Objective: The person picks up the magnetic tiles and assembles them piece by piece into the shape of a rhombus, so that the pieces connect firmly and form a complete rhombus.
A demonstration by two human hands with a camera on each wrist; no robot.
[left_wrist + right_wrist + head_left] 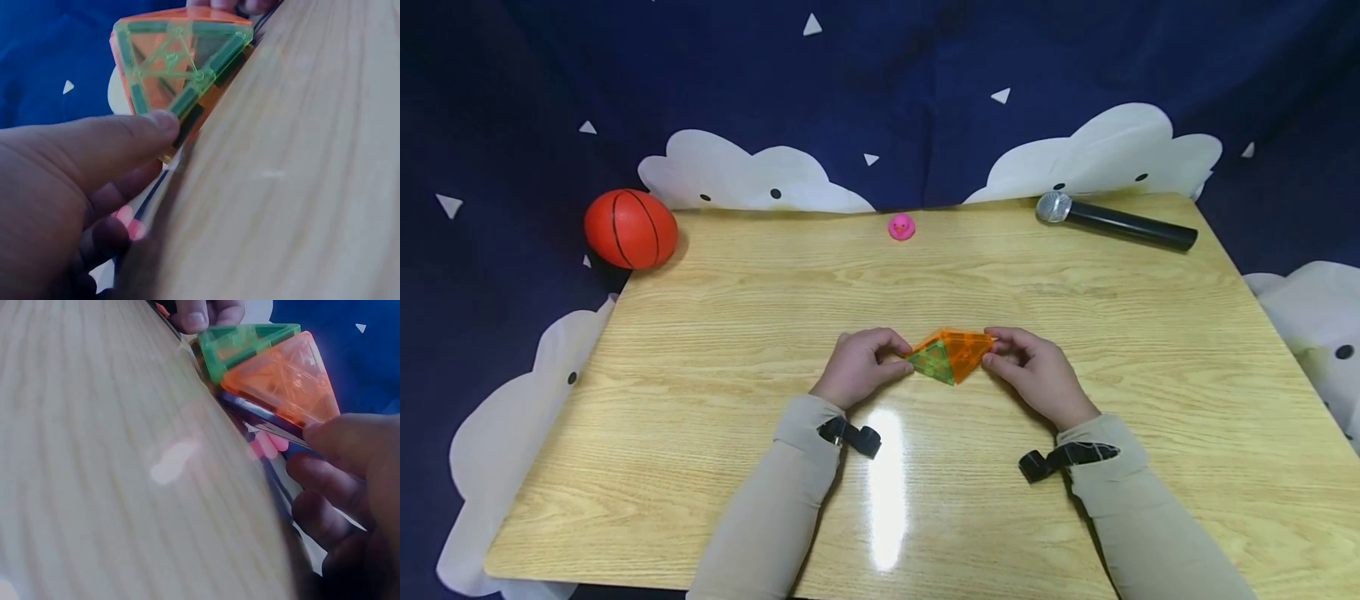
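A small peaked shape of see-through triangular magnetic tiles stands at the middle of the table, with a green tile (934,362) on the left and orange tiles (967,350) on the right and behind. My left hand (863,362) pinches its left corner between thumb and fingers; in the left wrist view the thumb (144,128) presses the green triangle's lower corner. From the other side my right hand (1033,371) pinches the right corner, its thumb (344,437) against the orange triangle (284,381). The underside of the tiles is mostly hidden.
On the wooden table (760,300), a red ball with black lines (631,229) sits at the back left corner. A pink rubber duck (901,227) is at the back middle, and a black microphone (1120,222) lies at the back right. A dark blue cloth with clouds (925,92) hangs behind.
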